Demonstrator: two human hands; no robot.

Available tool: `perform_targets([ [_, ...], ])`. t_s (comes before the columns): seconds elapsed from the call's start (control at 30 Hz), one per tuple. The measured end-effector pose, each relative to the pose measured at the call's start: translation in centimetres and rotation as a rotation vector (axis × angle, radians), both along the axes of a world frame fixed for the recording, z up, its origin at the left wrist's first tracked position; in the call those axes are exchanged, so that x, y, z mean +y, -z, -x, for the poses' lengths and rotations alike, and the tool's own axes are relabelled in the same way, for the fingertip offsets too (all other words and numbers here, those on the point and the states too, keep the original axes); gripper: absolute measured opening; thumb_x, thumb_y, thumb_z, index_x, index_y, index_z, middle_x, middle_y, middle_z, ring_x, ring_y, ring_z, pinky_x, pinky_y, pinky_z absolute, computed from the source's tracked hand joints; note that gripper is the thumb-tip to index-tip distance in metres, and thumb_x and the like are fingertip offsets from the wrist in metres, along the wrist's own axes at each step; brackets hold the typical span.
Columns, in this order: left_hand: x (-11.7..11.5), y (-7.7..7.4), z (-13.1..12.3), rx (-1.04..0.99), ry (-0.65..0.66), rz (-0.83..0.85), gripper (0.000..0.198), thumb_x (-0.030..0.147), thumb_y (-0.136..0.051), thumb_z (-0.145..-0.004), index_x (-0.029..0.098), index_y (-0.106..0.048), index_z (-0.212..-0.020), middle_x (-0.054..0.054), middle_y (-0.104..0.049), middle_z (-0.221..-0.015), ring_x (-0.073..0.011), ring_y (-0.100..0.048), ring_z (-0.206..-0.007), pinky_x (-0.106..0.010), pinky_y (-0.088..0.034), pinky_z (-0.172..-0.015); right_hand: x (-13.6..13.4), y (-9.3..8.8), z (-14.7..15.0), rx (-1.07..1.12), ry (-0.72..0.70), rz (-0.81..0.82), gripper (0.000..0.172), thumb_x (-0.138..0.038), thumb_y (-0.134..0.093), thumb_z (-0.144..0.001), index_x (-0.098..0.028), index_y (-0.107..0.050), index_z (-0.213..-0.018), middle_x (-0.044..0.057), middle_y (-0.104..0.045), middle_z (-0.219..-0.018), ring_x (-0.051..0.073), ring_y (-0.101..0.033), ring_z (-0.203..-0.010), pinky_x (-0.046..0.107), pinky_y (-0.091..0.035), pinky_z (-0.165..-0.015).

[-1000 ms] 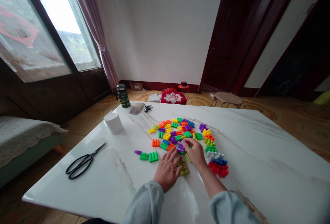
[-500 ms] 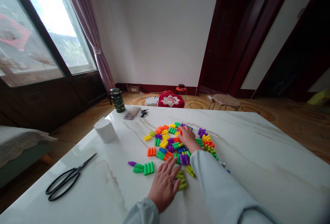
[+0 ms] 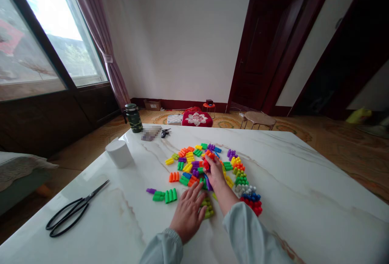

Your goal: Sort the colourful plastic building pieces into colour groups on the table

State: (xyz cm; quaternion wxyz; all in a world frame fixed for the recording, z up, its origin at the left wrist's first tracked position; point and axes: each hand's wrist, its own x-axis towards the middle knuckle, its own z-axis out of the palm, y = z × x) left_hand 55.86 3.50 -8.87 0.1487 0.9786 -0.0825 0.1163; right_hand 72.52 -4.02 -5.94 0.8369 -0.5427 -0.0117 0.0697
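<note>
A spread of colourful plastic building blocks [image 3: 174, 177], shaped like joined pegs, lies on the white marbled table [image 3: 115, 227]. My right hand [image 3: 215, 171] is closed around a red block [image 3: 207, 162] over the middle of the spread; its fingers partly cover the piece. My left hand [image 3: 189, 210] rests palm down at the near side, fingers apart, beside olive-green blocks [image 3: 209, 208]. Left of it are green blocks [image 3: 170, 195] and a purple block [image 3: 151, 191]. To the right, blocks sorted by colour form a curved line, with white [image 3: 243, 189], blue and red blocks [image 3: 254, 207] at its near end.
Black-handled scissors [image 3: 79, 211] lie at the left of the table. A white paper roll [image 3: 119, 154], a camouflage flask [image 3: 133, 118] and keys [image 3: 165, 133] stand or lie toward the far left. Beyond the table are a red stool [image 3: 197, 119] and a round stool [image 3: 259, 119].
My right hand has drawn back from the far side of the spread and now holds a red block. My left hand stays nearly in place. The near end of the curved line has come into view.
</note>
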Motion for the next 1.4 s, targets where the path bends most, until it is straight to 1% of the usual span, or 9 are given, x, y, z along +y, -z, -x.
perform_targets([
  [0.07, 0.0, 0.1, 0.0, -0.01, -0.006, -0.011, 0.039, 0.036, -0.042, -0.096, 0.025, -0.052, -0.133, -0.006, -0.035, -0.154, -0.0261, -0.032, -0.141, -0.05, -0.033, -0.112, -0.1, 0.2, 2.1, 0.235, -0.125, -0.297, 0.026, -0.032, -0.076, -0.066, -0.02, -0.062, -0.085, 0.002, -0.071, -0.077, 0.013, -0.063, -0.062, 0.021, -0.047, -0.051],
  [0.13, 0.0, 0.1, -0.1, -0.019, -0.013, -0.02, 0.039, 0.035, -0.042, -0.096, 0.025, -0.051, -0.133, -0.006, -0.038, -0.153, -0.0256, -0.033, -0.141, -0.049, -0.034, -0.111, -0.5, 0.2, 3.7, 0.336, -0.194, -0.5, 0.023, -0.031, -0.075, -0.07, -0.021, -0.064, -0.088, 0.004, -0.073, -0.084, 0.015, -0.068, -0.076, 0.025, -0.053, -0.061],
  [0.2, 0.0, 0.2, -0.1, -0.032, -0.012, -0.027, 0.041, 0.035, -0.042, -0.096, 0.025, -0.05, -0.135, -0.006, -0.039, -0.152, -0.0254, -0.034, -0.14, -0.047, -0.034, -0.111, -1.2, 0.1, 4.9, 0.357, -0.251, -0.621, 0.025, -0.038, -0.069, -0.077, -0.022, -0.066, -0.095, 0.006, -0.073, -0.093, 0.021, -0.068, -0.093, 0.036, -0.056, -0.076],
  [0.33, 0.0, 0.2, -0.1, -0.049, -0.01, -0.035, 0.046, 0.035, -0.045, -0.095, 0.024, -0.045, -0.139, -0.007, -0.044, -0.148, -0.026, -0.035, -0.139, -0.047, -0.034, -0.111, -2.2, 0.0, 5.9, 0.341, -0.375, -0.71, 0.046, -0.058, -0.055, -0.084, -0.025, -0.065, -0.113, 0.01, -0.068, -0.118, 0.029, -0.058, -0.118, 0.055, -0.047, -0.094],
  [0.6, 0.1, 0.4, -0.2, -0.037, -0.02, -0.031, 0.046, 0.036, -0.045, -0.094, 0.024, -0.046, -0.139, -0.007, -0.043, -0.149, -0.0268, -0.035, -0.139, -0.048, -0.035, -0.11, -2.6, 1.0, 5.9, 0.262, -0.407, -0.747, 0.06, -0.068, -0.049, -0.082, -0.025, -0.062, -0.121, 0.012, -0.062, -0.13, 0.031, -0.049, -0.129, 0.059, -0.036, -0.103],
  [0.9, 0.0, 0.8, -0.3, -0.039, -0.031, -0.045, 0.045, 0.035, -0.044, -0.095, 0.024, -0.047, -0.138, -0.008, -0.043, -0.149, -0.0268, -0.037, -0.139, -0.047, -0.035, -0.11, -0.9, -0.2, 6.0, 0.18, -0.256, -0.654, 0.06, -0.069, -0.048, -0.082, -0.023, -0.067, -0.115, 0.011, -0.063, -0.128, 0.027, -0.054, -0.124, 0.048, -0.036, -0.108],
  [1.17, 0.1, 0.8, -0.3, -0.035, -0.038, -0.058, 0.042, 0.035, -0.043, -0.095, 0.024, -0.051, -0.135, -0.008, -0.047, -0.147, -0.0275, -0.041, -0.136, -0.048, -0.035, -0.109, 1.4, -0.5, 5.6, -0.031, -0.082, -0.384, 0.042, -0.05, -0.06, -0.08, -0.023, -0.068, -0.111, 0.006, -0.063, -0.128, 0.021, -0.052, -0.125, 0.04, -0.034, -0.111],
  [1.3, 0.1, 0.7, -0.3, -0.049, -0.019, -0.051, 0.043, 0.034, -0.042, -0.096, 0.024, -0.05, -0.137, -0.006, -0.044, -0.148, -0.0261, -0.041, -0.136, -0.047, -0.034, -0.11, 1.3, 0.1, 5.5, -0.076, 0.021, -0.305, 0.048, -0.032, -0.074, -0.069, -0.021, -0.064, -0.115, 0.005, -0.067, -0.12, 0.021, -0.061, -0.113, 0.042, -0.037, -0.11],
  [1.4, 0.1, 0.7, -0.3, -0.076, -0.007, -0.04, 0.044, 0.034, -0.042, -0.096, 0.026, -0.048, -0.138, -0.006, -0.043, -0.149, -0.0251, -0.04, -0.136, -0.045, -0.033, -0.11, 0.8, 0.3, 6.0, -0.005, 0.124, -0.346, 0.047, -0.028, -0.08, -0.061, -0.018, -0.065, -0.105, 0.004, -0.072, -0.103, 0.021, -0.066, -0.099, 0.044, -0.043, -0.105],
])
